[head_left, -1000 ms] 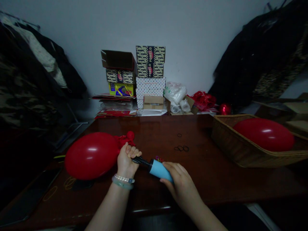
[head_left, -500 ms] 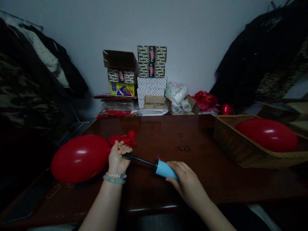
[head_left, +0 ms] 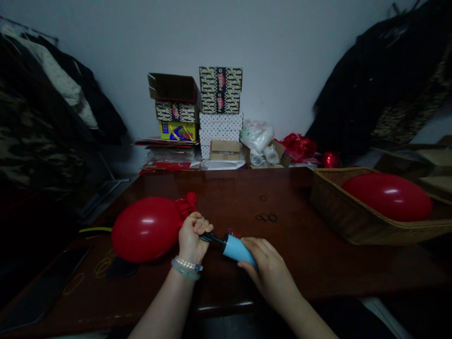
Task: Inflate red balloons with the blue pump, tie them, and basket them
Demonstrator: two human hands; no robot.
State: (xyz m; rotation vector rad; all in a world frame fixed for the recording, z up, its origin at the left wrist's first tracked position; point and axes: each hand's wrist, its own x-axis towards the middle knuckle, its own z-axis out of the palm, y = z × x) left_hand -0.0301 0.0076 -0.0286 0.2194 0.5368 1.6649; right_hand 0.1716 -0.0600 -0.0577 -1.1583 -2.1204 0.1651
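A blue hand pump [head_left: 237,249] with a black end lies between my two hands. My left hand [head_left: 193,238] is closed round the pump's black end and the neck of an inflated red balloon [head_left: 146,229], which sticks out to the left. The pump's blue barrel is wrapped by the fingers of my right hand [head_left: 265,266]. Only a very short length of rod shows between the black end and the barrel. Uninflated red balloons [head_left: 191,199] lie just behind my left hand, partly hidden by the inflated one.
A wicker basket [head_left: 339,221] at the right holds another large red balloon [head_left: 387,197]. Black bands [head_left: 267,217] lie mid-table; yellow bands [head_left: 102,267] and a dark flat device [head_left: 45,287] lie at the left. Stacked boxes [head_left: 221,127] stand at the back.
My left hand has moved right toward the barrel, bringing the inflated balloon along, and the pump's rod has slid in. My right hand has hardly moved.
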